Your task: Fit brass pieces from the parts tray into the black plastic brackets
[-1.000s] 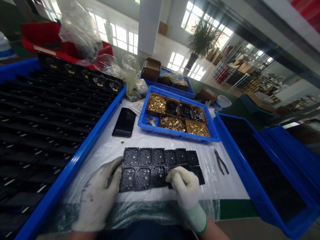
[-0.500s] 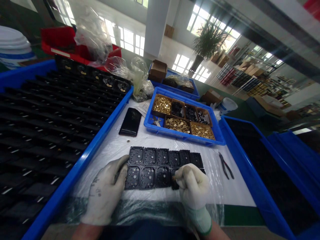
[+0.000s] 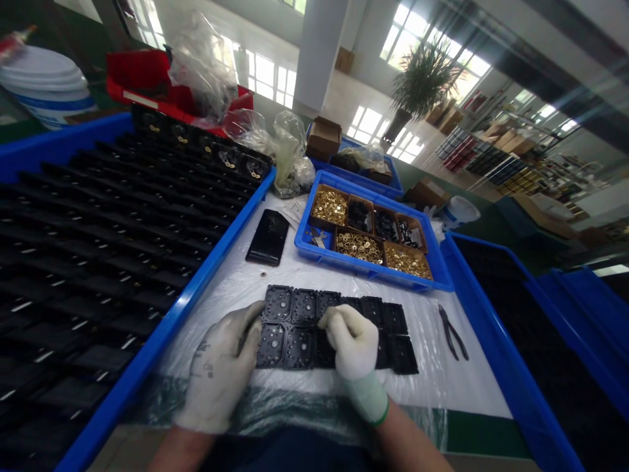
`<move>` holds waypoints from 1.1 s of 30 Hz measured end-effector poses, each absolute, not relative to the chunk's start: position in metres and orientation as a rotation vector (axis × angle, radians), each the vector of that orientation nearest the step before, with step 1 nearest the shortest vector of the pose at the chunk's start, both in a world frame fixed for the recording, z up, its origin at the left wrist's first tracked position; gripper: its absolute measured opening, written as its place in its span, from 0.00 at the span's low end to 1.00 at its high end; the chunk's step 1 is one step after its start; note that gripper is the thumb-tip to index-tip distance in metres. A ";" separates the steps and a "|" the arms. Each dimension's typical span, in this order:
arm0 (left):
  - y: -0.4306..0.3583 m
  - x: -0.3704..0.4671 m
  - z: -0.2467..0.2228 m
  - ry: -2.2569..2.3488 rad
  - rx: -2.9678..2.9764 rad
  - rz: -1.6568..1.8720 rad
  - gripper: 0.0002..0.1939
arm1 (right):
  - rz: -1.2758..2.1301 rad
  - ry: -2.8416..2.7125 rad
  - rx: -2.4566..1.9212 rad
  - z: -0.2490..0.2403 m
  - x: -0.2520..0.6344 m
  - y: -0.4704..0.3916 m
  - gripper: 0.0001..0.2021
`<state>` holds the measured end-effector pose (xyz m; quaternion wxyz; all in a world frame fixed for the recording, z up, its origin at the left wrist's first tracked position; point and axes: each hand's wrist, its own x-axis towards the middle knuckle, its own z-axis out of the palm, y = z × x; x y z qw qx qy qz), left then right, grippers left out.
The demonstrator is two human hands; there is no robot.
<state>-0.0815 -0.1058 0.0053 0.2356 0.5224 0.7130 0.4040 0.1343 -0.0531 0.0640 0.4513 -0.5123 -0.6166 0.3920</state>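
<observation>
Two rows of square black plastic housings (image 3: 298,347) lie side by side on the plastic-covered table, with small studs and a round boss inside those at the left. My left hand (image 3: 223,357), in a pale work glove, holds the left end of the rows between thumb and fingers. Over the middle of the rows is my right hand (image 3: 351,337), also gloved, its thumb and fingers pinched together. Whatever is between those fingertips is too small to make out. The right hand covers part of several housings.
A blue tray (image 3: 314,248) beyond the housings holds boxes of brass parts (image 3: 358,246) and dark pieces. A phone (image 3: 268,237) lies left of it, pliers (image 3: 453,333) at right. Large blue bins (image 3: 184,298) with black parts flank the table; a red bin (image 3: 142,75) stands behind.
My right hand has moved left along the rows, from the right part to the middle, uncovering the right-end housings. My left hand keeps its hold. The view has shifted slightly.
</observation>
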 end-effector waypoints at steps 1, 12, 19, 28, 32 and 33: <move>-0.106 -0.081 0.006 1.955 1.428 1.104 0.26 | 0.976 -1.532 -1.282 0.064 0.134 -0.053 0.22; -0.106 -0.079 0.005 1.963 1.440 1.106 0.25 | 0.973 -1.556 -1.293 0.063 0.131 -0.051 0.25; -0.105 -0.079 0.005 1.953 1.468 1.105 0.24 | 1.040 -1.548 -1.288 0.057 0.128 -0.057 0.22; -0.106 -0.077 0.003 1.954 1.476 1.137 0.23 | 0.948 -1.679 -1.203 0.073 0.122 -0.065 0.21; -0.106 -0.078 0.001 1.944 1.489 1.140 0.22 | 0.787 -1.772 -1.188 0.079 0.123 -0.073 0.18; -0.106 -0.078 0.000 1.941 1.495 1.145 0.22 | 0.758 -1.797 -1.181 0.079 0.124 -0.076 0.18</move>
